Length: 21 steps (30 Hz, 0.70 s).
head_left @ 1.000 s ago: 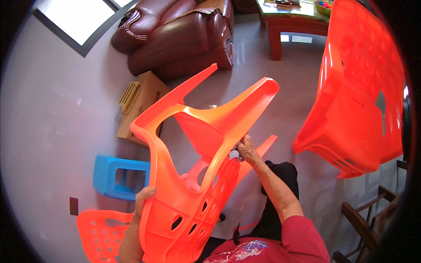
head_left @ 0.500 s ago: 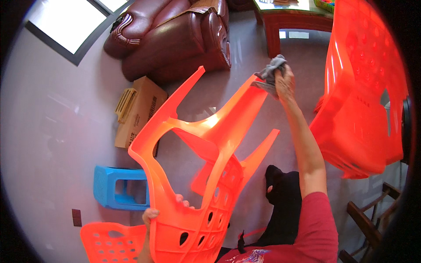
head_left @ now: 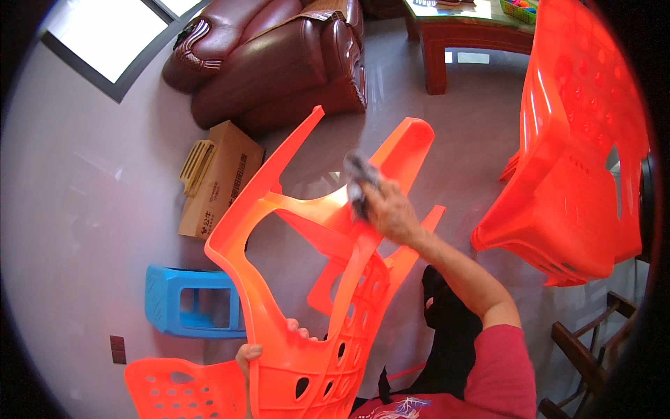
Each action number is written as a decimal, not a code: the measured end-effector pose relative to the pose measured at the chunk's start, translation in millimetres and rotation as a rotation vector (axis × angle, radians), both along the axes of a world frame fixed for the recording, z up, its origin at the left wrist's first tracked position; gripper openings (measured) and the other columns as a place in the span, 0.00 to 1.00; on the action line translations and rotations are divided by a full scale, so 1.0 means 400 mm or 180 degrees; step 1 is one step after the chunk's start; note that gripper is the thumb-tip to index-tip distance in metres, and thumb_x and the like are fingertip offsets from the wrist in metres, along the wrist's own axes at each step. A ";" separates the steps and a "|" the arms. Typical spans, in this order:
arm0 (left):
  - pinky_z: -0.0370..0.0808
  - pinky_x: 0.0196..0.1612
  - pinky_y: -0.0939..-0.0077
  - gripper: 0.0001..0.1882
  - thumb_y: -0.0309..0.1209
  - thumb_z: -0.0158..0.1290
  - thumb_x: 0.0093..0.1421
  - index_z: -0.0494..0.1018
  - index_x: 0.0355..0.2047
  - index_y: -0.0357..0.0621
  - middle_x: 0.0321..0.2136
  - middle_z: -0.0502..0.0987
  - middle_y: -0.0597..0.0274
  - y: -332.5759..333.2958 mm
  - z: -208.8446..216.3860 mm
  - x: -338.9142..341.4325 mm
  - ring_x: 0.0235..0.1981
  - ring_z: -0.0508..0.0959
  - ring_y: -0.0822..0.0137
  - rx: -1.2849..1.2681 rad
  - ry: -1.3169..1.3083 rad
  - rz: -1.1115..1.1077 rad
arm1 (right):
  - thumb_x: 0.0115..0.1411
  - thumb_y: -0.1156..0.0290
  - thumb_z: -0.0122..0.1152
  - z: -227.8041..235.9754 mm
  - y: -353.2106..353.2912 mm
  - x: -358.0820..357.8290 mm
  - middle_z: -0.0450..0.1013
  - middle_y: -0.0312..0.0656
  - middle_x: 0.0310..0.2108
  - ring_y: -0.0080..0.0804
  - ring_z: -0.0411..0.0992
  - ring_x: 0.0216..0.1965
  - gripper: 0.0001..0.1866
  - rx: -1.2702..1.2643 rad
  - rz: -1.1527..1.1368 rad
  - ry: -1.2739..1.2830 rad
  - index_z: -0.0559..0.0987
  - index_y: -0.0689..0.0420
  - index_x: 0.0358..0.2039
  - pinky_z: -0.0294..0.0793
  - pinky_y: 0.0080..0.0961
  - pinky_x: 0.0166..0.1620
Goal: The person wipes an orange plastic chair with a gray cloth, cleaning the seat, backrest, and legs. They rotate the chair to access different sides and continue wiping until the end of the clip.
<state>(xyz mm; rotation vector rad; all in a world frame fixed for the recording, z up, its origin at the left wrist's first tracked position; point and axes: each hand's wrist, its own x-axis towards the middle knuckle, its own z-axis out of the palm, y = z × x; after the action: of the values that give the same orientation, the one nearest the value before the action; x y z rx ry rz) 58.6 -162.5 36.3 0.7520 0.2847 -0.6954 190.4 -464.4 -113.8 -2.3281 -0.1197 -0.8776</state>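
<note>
An orange-red plastic chair (head_left: 269, 286) is tilted in front of me with its legs pointing away and upward. My left hand (head_left: 252, 351) grips the chair's edge near its perforated panel, the thumb on one side and fingertips showing through the opening. A grey cloth (head_left: 359, 183) is bunched in my right hand (head_left: 392, 213), which presses it on the wide chair leg near where it joins the frame. The cloth and fingers are slightly blurred.
Stacked orange-red chairs (head_left: 579, 167) stand at right. On the left are a blue stool (head_left: 162, 300), a cardboard box (head_left: 222, 185) and another perforated orange-red chair part (head_left: 185, 391). A maroon leather sofa (head_left: 279, 77) and wooden table (head_left: 436, 63) stand farther off; dark wooden furniture (head_left: 579, 353) is lower right.
My right hand has drawn the cloth from the leg's tip down toward its base, nearer to me. The left hand keeps its grip, and the chair has shifted only slightly.
</note>
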 end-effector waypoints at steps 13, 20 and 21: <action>0.63 0.58 0.57 0.32 0.37 0.55 0.40 0.64 0.46 0.35 0.40 0.68 0.52 -0.085 0.010 -0.023 0.50 0.67 0.52 -0.0010 -0.0097 0.0039 | 0.53 0.61 0.55 -0.026 -0.348 0.114 0.62 0.47 0.48 0.48 0.62 0.48 0.16 -0.0187 -0.2254 0.0801 0.78 0.58 0.37 0.69 0.46 0.45; 0.64 0.58 0.57 0.31 0.38 0.55 0.41 0.63 0.46 0.35 0.40 0.68 0.54 -0.035 -0.045 -0.043 0.50 0.68 0.54 -0.0048 0.0008 0.0001 | 0.44 0.58 0.59 -0.005 -0.176 0.064 0.60 0.51 0.49 0.49 0.60 0.51 0.20 -0.0295 -0.1390 0.1122 0.77 0.61 0.34 0.70 0.46 0.45; 0.64 0.58 0.57 0.31 0.38 0.54 0.41 0.63 0.46 0.35 0.40 0.68 0.54 -0.035 -0.047 -0.048 0.50 0.68 0.54 -0.0058 -0.0068 0.0042 | 0.44 0.60 0.60 0.001 -0.135 0.038 0.60 0.51 0.48 0.49 0.60 0.51 0.19 -0.0371 -0.1159 0.1022 0.77 0.61 0.33 0.71 0.45 0.44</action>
<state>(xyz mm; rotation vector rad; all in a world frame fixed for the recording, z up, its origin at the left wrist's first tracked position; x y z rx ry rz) 39.5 -176.6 17.6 0.7392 0.2635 -0.6762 205.7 -518.4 -113.3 -2.6136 0.4096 -0.6628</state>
